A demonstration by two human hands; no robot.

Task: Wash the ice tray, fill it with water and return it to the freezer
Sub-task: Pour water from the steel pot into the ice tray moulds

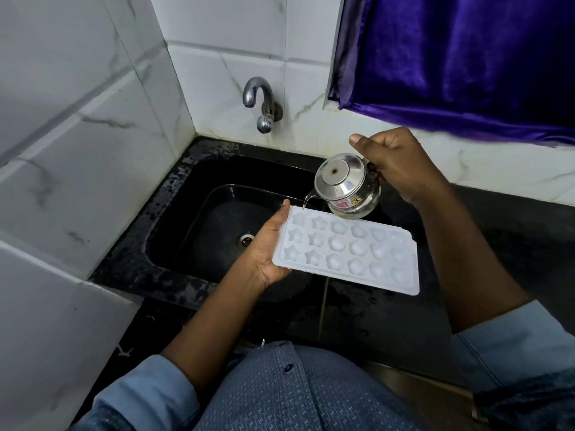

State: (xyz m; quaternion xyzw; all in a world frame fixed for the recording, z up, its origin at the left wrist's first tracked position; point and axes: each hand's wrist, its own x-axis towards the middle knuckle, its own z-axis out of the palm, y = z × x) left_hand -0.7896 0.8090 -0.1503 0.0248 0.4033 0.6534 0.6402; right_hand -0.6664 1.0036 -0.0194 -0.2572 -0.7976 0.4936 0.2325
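Right grip [395, 163] is closed around the handle of a little steel kettle [347, 185], tipped so a thin stream runs from the spout. Left grip [267, 247] cradles the left end of the ice tray [348, 253], fingers laid straight along its short edge. The tray sits roughly level, over the right lip of the black sink [193, 219] and the wet surface [373, 312] beside it.

What we'd worry about: the stream lands right at the tray's far left corner, so a small wobble sends water over the rim into the sink. With only one end supported, the tray could dip as it gets heavier and slosh cup to cup. More tilt might also loosen the kettle's lid.

Contents: white cups on white plastic, so we honestly can't tell how full they are.
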